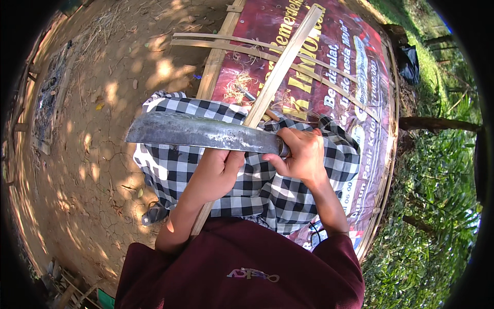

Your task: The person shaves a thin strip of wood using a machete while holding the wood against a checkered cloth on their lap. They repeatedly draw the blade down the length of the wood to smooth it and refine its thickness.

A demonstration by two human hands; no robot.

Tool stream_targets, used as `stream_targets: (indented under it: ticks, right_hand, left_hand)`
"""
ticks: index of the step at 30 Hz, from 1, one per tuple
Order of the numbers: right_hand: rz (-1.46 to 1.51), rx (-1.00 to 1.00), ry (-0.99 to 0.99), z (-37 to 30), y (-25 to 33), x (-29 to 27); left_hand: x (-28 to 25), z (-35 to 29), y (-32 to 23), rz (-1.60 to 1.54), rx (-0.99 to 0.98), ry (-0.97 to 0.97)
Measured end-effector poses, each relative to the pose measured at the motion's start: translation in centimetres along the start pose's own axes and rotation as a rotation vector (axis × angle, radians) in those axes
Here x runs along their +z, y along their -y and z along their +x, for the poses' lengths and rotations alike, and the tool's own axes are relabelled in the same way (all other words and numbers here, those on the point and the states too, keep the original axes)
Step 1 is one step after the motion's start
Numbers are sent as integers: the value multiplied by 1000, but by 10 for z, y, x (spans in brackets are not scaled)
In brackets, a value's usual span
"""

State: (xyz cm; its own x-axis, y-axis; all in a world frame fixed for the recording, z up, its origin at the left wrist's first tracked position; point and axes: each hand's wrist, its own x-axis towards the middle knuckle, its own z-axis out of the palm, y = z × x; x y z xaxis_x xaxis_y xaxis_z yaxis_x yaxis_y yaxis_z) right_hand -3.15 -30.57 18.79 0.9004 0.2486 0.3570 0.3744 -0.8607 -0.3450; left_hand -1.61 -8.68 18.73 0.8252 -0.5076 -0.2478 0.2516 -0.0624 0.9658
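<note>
My right hand (304,155) is closed around the handle of a machete (188,132). Its broad, dark, worn blade points left and lies across a long pale bamboo strip (283,64). Just below the blade, my left hand (218,172) grips this strip, its fingertips hidden behind the steel. The strip slants from beside my left forearm up to the far side, over my lap in black-and-white checked cloth (247,188). Beyond my knees a thin tool (257,103) with a brown handle lies partly under the strip.
A red printed banner (309,98) covers a bamboo-edged platform in front and to the right. Two thin bamboo strips (242,50) lie across it, with curled shavings (239,88) nearby. Cracked bare soil (103,170) spreads at the left; green plants (427,206) grow at the right.
</note>
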Motion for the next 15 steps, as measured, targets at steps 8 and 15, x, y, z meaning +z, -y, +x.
stream_targets:
  ticks: [8, 15]
  right_hand:
    - [-163, -99, -65, 6, -22, 14]
    - [-46, 1053, -543, -23, -232, -46]
  left_hand:
    - [13, 9, 8, 339, 361, -199]
    - [-25, -56, 0, -68, -87, -112]
